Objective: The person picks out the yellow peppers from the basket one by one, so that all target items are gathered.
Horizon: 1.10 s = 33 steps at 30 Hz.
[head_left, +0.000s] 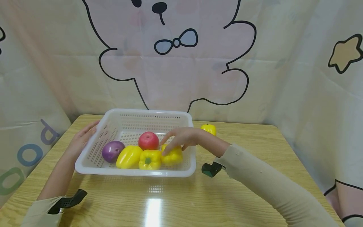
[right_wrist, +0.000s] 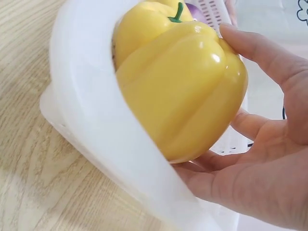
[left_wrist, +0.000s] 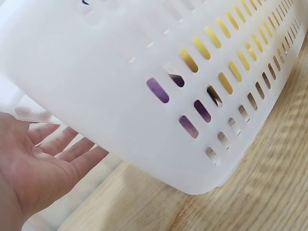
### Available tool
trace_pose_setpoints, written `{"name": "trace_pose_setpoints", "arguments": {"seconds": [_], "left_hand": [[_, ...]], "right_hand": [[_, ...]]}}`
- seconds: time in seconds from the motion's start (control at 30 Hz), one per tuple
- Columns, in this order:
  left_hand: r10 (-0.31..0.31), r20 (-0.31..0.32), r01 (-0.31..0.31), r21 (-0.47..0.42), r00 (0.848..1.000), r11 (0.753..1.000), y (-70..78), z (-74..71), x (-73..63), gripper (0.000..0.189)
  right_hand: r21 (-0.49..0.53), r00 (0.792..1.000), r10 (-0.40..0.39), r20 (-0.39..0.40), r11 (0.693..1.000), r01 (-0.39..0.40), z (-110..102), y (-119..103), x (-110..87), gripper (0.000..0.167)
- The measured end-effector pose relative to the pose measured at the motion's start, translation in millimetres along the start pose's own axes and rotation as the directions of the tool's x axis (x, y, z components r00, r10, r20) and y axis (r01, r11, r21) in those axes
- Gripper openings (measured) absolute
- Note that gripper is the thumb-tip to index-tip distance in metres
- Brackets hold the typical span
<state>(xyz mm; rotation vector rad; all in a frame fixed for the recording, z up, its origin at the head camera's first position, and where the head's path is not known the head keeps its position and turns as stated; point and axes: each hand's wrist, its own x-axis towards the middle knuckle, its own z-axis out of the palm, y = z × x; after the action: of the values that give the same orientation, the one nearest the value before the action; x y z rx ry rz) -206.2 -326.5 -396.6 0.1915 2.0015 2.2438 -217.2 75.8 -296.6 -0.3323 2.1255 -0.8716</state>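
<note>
A white plastic basket [head_left: 136, 172] stands on the table with toy-like produce in it. My right hand [head_left: 182, 137] reaches over its right side and holds a yellow bell pepper [right_wrist: 187, 91], thumb on one side and fingers on the other. Beside that pepper lies a second yellow bell pepper [head_left: 150, 160] with a green stem. Left of it are a ribbed yellow piece [head_left: 129, 157] and a round purple piece [head_left: 112, 151]; a red round fruit [head_left: 148, 140] sits behind. My left hand [head_left: 80, 142] rests against the basket's left side, fingers extended in the left wrist view.
Another yellow bell pepper [head_left: 208, 128] stands on the wooden table [head_left: 246, 192], right of the basket and partly behind my right wrist. A printed curtain [head_left: 175, 78] hangs behind the table and along both sides.
</note>
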Motion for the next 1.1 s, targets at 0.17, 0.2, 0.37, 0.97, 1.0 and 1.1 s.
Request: {"name": "trace_pose_setpoints", "arguments": {"seconds": [0.17,0.2,0.37,0.97,1.0,1.1], "left_hand": [[0.015,0.005,-0.015,-0.003,1.000,1.000,-0.7,-0.2,0.7,0.029],[0.013,0.005,-0.013,-0.002,1.000,1.000,-0.8,-0.3,0.7,0.029],[0.002,0.004,-0.002,-0.008,1.000,1.000,-0.5,-0.3,0.4,0.029],[-0.013,0.000,0.013,-0.020,1.000,1.000,0.2,1.0,0.3,0.030],[-0.016,-0.002,0.016,-0.017,1.000,1.000,0.2,0.8,0.3,0.030],[-0.022,-0.008,0.022,-0.011,1.000,1.000,0.2,0.6,0.3,0.030]], "right_hand": [[-0.024,1.000,-0.014,-0.007,1.000,0.014,-2.9,-3.0,-3.0,0.058],[-0.029,1.000,-0.018,-0.008,0.999,0.018,-3.7,-3.5,-3.5,0.059],[-0.041,0.999,-0.042,0.002,0.998,0.042,-6.8,-5.7,-5.3,0.059],[-0.026,0.998,-0.062,-0.011,0.998,0.062,-14.3,-16.9,-11.4,0.063],[-0.023,0.998,-0.063,-0.011,0.998,0.062,-14.8,-17.6,-11.7,0.063],[-0.018,0.998,-0.066,-0.012,0.998,0.066,-16.7,-18.7,-13.3,0.066]]}}
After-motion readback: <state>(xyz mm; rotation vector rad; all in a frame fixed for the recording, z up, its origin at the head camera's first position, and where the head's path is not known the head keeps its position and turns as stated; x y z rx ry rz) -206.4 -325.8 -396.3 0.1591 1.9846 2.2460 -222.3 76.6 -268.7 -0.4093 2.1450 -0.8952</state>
